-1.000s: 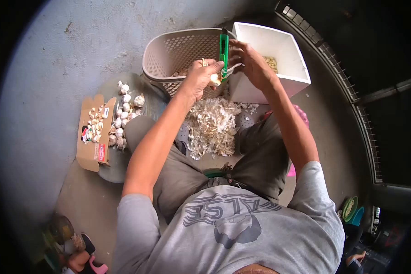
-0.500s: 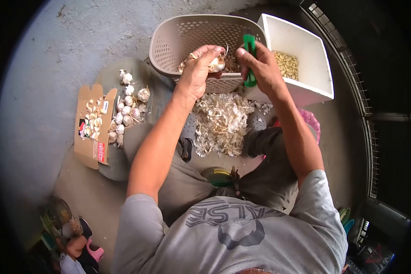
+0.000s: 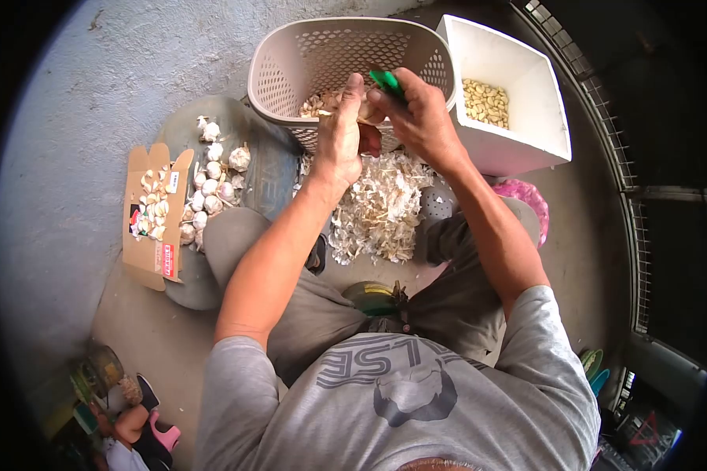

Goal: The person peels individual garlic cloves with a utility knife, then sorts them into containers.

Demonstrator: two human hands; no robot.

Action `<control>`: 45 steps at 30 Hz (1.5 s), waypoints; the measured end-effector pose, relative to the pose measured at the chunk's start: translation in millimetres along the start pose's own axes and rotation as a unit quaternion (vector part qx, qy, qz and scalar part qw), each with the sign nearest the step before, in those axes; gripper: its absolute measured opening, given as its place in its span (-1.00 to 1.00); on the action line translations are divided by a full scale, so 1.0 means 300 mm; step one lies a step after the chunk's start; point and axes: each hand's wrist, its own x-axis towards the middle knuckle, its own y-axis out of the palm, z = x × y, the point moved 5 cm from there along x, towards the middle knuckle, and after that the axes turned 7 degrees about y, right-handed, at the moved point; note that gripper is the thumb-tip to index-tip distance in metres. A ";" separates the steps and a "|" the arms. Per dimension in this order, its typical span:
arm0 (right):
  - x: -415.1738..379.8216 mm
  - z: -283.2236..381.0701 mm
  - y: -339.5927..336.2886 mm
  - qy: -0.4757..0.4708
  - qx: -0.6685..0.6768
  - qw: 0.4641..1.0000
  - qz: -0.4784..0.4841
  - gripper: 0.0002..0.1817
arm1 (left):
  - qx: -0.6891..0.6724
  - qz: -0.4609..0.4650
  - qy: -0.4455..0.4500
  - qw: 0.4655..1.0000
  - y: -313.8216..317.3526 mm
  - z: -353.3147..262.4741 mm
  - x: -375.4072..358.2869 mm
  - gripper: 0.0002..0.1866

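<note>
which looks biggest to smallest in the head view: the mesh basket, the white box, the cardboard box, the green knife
1. mesh basket
2. white box, near the basket's size, so unsure
3. cardboard box
4. green knife, mostly hidden in the right hand

Both arms reach forward, elbows bent, forearms converging. The left hand point(image 3: 339, 140) is curled, knuckles up — its grip closed. The right hand point(image 3: 418, 116) sits just beside it, fingers folded tight, the two hands touching.
</note>
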 end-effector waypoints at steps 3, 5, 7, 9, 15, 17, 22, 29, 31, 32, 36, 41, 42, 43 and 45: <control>-0.001 -0.011 0.032 0.018 0.015 1.000 0.001 -0.65 | -0.025 -0.005 -0.016 1.000 0.009 0.017 -0.019 -0.39; -0.004 -0.017 0.052 0.020 0.012 1.000 0.011 -0.64 | -0.066 -0.012 -0.035 0.997 -0.018 0.040 -0.013 -0.36; -0.002 0.015 0.066 0.010 -0.021 0.999 0.026 -0.63 | -0.058 -0.045 -0.051 0.996 -0.003 0.015 -0.033 -0.41; 0.001 0.053 0.061 -0.041 -0.029 0.998 0.034 -0.69 | -0.064 -0.067 -0.062 0.994 0.004 0.000 -0.044 -0.46; -0.001 0.072 0.055 -0.059 0.014 0.997 0.051 -0.71 | -0.106 -0.034 -0.127 0.986 -0.013 -0.002 -0.035 -0.57; -0.005 0.069 0.049 -0.072 -0.014 0.996 0.048 -0.66 | -0.133 -0.005 -0.141 0.981 -0.014 0.010 -0.039 -0.58; -0.006 0.031 0.043 -0.052 0.023 0.998 0.028 -0.60 | -0.176 0.053 -0.162 0.970 -0.019 0.037 -0.022 -0.59; -0.029 0.045 0.052 -0.063 -0.002 0.997 0.039 -0.65 | -0.204 0.082 -0.176 0.960 -0.029 0.055 -0.034 -0.64; -0.030 0.050 0.064 -0.048 0.041 0.997 0.049 -0.65 | -0.207 0.111 -0.165 0.958 -0.030 0.041 -0.023 -0.64; -0.027 0.053 0.060 -0.026 0.065 0.996 0.052 -0.63 | -0.210 0.113 -0.163 0.958 -0.036 0.035 -0.019 -0.61; 0.005 0.084 0.018 -0.173 -0.073 0.978 0.094 -0.50 | -0.192 0.097 -0.169 0.962 -0.028 0.019 -0.022 -0.51; -0.004 0.024 0.019 -0.001 0.020 0.987 0.160 -0.52 | -0.146 0.121 -0.147 0.971 -0.021 0.018 -0.030 -0.33; 0.001 0.007 0.009 0.048 0.038 0.985 0.158 -0.54 | -0.136 0.140 -0.149 0.969 -0.018 0.016 -0.028 -0.30; 0.002 -0.009 0.002 0.099 0.055 0.981 0.155 -0.55 | -0.097 0.131 -0.124 0.979 -0.015 0.016 -0.022 -0.29; 0.018 -0.038 0.001 0.109 0.126 0.979 0.119 -0.57 | -0.020 0.111 -0.068 0.991 -0.006 0.015 -0.015 -0.27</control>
